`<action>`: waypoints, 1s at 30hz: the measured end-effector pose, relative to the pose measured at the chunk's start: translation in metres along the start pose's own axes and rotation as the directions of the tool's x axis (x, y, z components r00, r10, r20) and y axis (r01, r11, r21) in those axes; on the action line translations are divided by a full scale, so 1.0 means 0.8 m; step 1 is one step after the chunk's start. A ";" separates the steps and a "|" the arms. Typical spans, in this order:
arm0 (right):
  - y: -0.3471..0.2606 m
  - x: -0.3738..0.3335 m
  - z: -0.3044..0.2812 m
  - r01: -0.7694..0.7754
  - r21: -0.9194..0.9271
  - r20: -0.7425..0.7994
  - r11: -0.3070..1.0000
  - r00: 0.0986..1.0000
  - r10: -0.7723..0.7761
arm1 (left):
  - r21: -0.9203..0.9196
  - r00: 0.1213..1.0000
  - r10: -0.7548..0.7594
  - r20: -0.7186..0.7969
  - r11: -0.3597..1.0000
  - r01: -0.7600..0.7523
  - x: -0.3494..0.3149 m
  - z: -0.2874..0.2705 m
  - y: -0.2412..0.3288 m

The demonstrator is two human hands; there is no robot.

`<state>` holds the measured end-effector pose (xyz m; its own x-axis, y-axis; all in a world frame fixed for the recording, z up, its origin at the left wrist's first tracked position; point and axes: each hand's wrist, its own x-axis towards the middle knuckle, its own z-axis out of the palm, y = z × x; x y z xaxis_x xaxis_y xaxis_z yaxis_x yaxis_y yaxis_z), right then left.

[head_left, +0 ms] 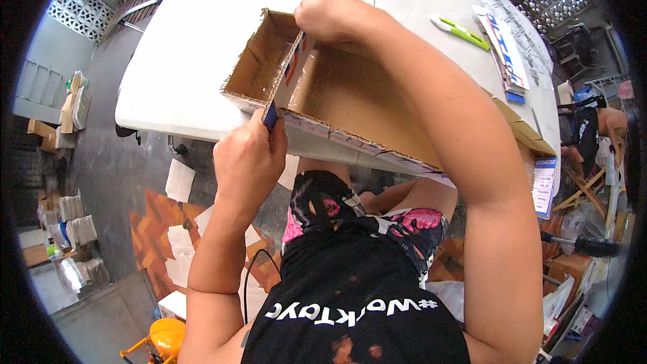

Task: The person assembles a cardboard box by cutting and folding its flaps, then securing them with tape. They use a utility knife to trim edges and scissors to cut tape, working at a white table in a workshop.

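A long, shallow, open cardboard box (367, 91) rests on the white table (182, 47), slanting from the upper left toward the lower right. Across its left end stands an upright cardboard divider (288, 74) with printed colours on one face and a blue near end. My left hand (249, 152) pinches the divider's near end at the box's front wall. At the far end, my right hand (331, 17) is closed over the divider's top, its fingertips partly hidden. My right forearm crosses above the box and covers part of its right half.
A green utility knife (464, 32) lies beyond the box, beside flat printed cardboard pieces (504, 54) and clear plastic (522, 23). Paper sheets (180, 180) are scattered on the floor. An orange rounded object (167, 336) stands at lower left. Stacked cardboard (79, 230) sits far left.
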<state>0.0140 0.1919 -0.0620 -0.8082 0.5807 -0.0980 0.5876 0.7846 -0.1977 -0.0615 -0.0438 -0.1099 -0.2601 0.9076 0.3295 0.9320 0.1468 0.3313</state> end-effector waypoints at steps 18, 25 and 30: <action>0.061 -0.121 0.010 -0.113 0.019 -0.215 0.993 0.970 0.114 | -0.083 0.909 -0.008 0.417 0.995 0.046 0.184 -0.012 0.015; 0.041 -0.090 0.017 -0.147 -0.065 -0.079 0.987 0.987 0.142 | 0.090 0.912 -0.077 0.402 0.995 0.044 0.199 -0.002 0.014; 0.048 -0.094 0.018 -0.195 -0.056 -0.029 0.979 0.981 0.194 | -0.148 0.970 0.003 0.242 0.988 0.034 0.217 -0.118 0.033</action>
<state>0.0964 0.1752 -0.0763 -0.6774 0.7279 -0.1059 0.7354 0.6669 -0.1200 -0.1057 0.0802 0.0393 -0.1884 0.9762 0.1072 0.8749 0.1173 0.4698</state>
